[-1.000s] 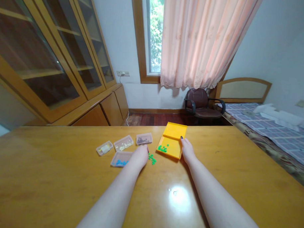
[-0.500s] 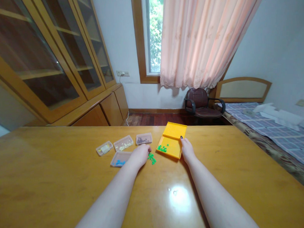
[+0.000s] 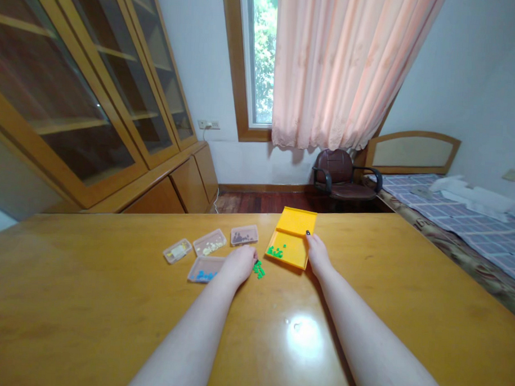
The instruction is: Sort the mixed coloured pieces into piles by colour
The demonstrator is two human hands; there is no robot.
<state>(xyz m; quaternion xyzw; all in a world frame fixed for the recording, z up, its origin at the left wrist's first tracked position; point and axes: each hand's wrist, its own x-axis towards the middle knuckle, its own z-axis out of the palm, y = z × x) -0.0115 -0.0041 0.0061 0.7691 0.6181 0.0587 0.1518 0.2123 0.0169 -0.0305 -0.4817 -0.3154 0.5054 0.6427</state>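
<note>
My left hand (image 3: 241, 263) reaches down to a small pile of green pieces (image 3: 259, 269) on the table. Its fingers are pinched together at the pile's edge, and whatever lies between them is hidden. In my right hand (image 3: 318, 254) is the right edge of an open yellow plastic box (image 3: 296, 250), with the thumb over the rim. More small green pieces (image 3: 275, 251) lie in the box's near left corner. Partly behind my left hand is a clear tray (image 3: 194, 268) with blue pieces (image 3: 204, 275).
Beyond that tray stand a clear tray with dark pieces (image 3: 244, 237), one with cream pieces (image 3: 211, 247) and a smaller case (image 3: 178, 251) with yellow and white contents. All rest on a glossy wooden table (image 3: 110, 300). A chair (image 3: 338, 173) is past its far edge.
My left hand has shifted slightly right and nearer, its fingers now over the top of the green pile. My right hand and the yellow box have stayed put.
</note>
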